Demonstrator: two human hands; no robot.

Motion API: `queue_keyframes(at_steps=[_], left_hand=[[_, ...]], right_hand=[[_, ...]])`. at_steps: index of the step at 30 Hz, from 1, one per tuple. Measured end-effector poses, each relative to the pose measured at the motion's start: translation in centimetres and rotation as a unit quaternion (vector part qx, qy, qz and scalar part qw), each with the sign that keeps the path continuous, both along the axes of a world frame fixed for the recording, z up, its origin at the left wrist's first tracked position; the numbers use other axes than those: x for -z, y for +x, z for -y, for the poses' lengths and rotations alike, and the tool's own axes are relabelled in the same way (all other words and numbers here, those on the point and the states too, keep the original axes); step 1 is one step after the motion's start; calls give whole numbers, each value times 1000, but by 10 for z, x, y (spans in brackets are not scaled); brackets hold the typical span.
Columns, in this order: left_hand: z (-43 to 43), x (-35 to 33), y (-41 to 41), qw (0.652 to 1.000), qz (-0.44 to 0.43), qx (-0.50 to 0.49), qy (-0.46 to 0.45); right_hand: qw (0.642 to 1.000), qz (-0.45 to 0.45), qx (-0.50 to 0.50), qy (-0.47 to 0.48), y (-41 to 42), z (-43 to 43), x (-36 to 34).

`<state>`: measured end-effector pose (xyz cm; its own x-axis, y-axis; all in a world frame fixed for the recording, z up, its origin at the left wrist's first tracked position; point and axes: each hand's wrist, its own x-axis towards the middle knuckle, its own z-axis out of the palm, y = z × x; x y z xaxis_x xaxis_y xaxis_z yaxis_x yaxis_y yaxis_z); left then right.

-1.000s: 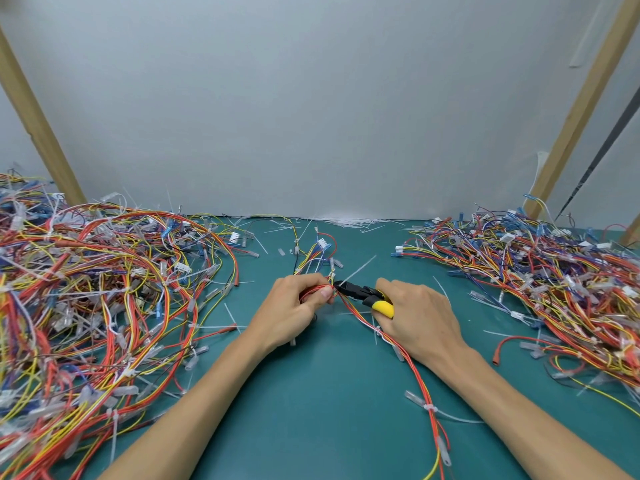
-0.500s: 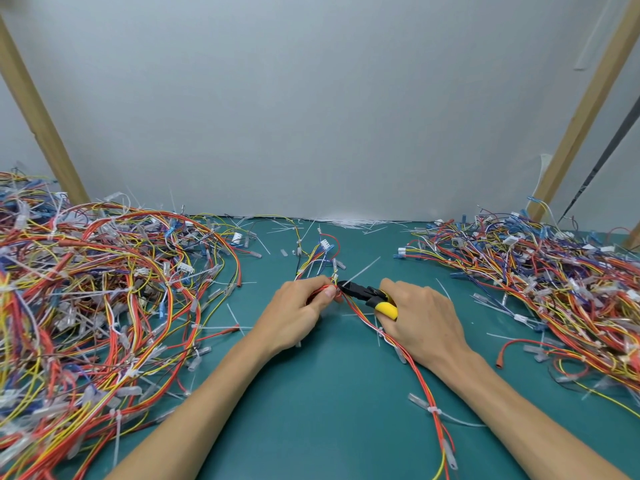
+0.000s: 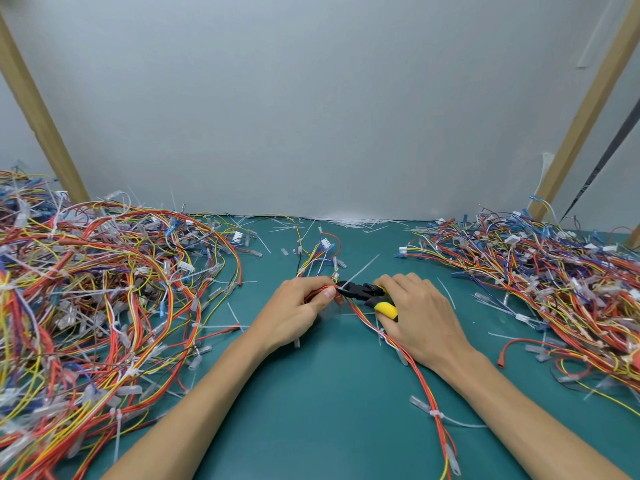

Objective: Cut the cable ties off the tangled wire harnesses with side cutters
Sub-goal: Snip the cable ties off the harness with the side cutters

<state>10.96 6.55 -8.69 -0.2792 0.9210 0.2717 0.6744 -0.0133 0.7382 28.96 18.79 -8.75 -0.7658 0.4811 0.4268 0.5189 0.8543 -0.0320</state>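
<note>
My left hand (image 3: 298, 306) pinches the red-and-yellow wire harness (image 3: 367, 320) just left of the black, yellow-handled side cutters (image 3: 363, 294), steadying its white plastic cable tie (image 3: 360, 270) at their tips. Right of them, my right hand (image 3: 422, 313) grips the handles.

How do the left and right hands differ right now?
The left hand pinches the red-and-yellow harness under its thumb; the right hand grips the side cutters. The left thumb shows on top; the right hand lies back upward, fingers curled round the yellow handles. Both sit low over the green mat, meeting at the cutter tips.
</note>
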Motion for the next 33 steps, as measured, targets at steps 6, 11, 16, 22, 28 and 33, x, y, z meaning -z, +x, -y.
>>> queue_keyframes(at_steps=[6, 11, 16, 22, 28, 33], left_hand=[[1, -1, 0, 1000, 8, 0, 0], [1, -1, 0, 1000, 8, 4, -3], [1, -1, 0, 1000, -8, 4, -4], [2, -1, 0, 1000, -6, 9, -5], [2, -1, 0, 1000, -2, 4, 0], [2, -2, 1, 1000, -1, 13, -4]], right_hand=[[1000, -15, 4, -8, 0, 1, -1], [1000, -20, 1, 19, 0, 2, -2], [998, -12, 10, 63, 0, 4, -3], [999, -10, 5, 48, 0, 2, -3], [999, 6, 26, 32, -1, 2, 0], [997, -4, 23, 74, 0, 3, -3]])
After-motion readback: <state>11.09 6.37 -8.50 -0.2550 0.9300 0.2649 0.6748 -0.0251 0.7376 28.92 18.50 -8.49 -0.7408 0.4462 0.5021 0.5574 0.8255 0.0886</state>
